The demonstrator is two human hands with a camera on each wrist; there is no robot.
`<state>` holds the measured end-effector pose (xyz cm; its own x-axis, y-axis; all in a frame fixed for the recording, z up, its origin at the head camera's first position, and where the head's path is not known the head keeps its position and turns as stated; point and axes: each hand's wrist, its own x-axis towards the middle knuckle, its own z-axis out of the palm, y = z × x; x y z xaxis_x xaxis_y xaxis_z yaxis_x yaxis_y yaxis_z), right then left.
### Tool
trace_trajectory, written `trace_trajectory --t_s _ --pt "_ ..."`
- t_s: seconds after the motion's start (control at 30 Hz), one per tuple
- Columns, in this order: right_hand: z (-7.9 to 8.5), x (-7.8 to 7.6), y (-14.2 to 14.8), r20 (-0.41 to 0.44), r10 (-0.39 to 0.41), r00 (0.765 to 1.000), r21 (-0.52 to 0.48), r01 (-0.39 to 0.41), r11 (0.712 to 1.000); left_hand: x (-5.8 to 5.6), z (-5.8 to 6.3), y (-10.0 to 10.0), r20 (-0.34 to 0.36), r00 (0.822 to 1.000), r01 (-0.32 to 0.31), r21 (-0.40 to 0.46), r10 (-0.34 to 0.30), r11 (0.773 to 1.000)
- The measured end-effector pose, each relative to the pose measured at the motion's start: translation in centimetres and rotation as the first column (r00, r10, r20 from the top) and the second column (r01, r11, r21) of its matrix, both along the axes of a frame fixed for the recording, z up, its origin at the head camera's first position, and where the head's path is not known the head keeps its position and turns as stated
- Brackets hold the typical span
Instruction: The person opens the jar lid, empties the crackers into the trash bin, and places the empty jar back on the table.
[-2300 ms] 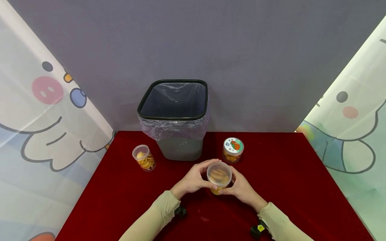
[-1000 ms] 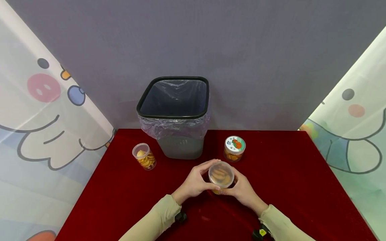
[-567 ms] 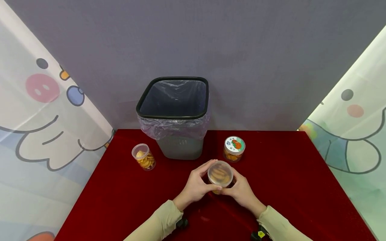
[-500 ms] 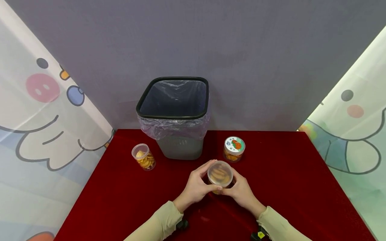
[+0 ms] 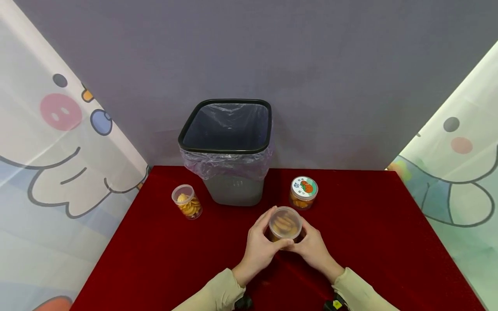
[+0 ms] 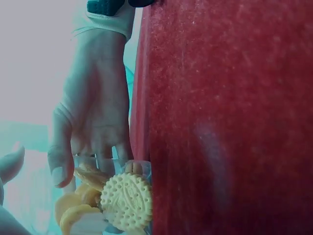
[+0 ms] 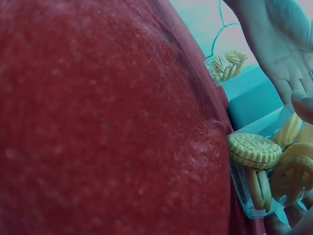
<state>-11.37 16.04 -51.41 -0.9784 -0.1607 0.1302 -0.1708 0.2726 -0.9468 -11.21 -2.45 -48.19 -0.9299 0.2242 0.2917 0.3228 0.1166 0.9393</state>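
Red counter [image 5: 381, 242]: left hand [image 5: 259, 248] and right hand [image 5: 313, 248] clamped round clear cylindrical plastic biscuit jar [image 5: 285, 223], probably light, stiff, slippery; hold by sides.

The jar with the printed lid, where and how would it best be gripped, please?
Probably around its clear wall, below the lid, coming from the right: it stands upright and round, its right side unobstructed, while the bin is leftward and the held jar nearer.
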Motion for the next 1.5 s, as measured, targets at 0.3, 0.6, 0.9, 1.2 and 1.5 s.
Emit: trace_trajectory --t_s 0.3,0.6,0.9,1.2,1.5 --pt "0.3 -0.2 0.1 -0.005 0.020 1.000 0.025 -0.020 0.999 -2.2 -0.4 -2.7 -0.009 0.967 0.256 0.067 -0.256 0.964" --pt "0.4 -0.3 -0.1 0.051 0.002 0.999 0.062 -0.005 0.998 -5.3 0.6 -5.3 0.067 0.897 0.440 -0.019 -0.438 0.898" --pt "0.3 -0.5 0.4 0.045 0.040 0.998 0.060 -0.042 0.997 -8.1 0.9 -5.8 0.083 0.821 0.569 -0.045 -0.564 0.821" --pt "0.1 -0.6 0.5 0.055 0.064 0.996 0.056 -0.067 0.996 -10.1 1.0 -5.2 0.137 0.739 0.669 -0.024 -0.660 0.743" --pt "0.5 -0.6 0.5 0.070 0.055 0.996 0.050 -0.058 0.997 -10.9 0.5 -4.4 0.162 0.598 0.785 0.081 -0.785 0.615"
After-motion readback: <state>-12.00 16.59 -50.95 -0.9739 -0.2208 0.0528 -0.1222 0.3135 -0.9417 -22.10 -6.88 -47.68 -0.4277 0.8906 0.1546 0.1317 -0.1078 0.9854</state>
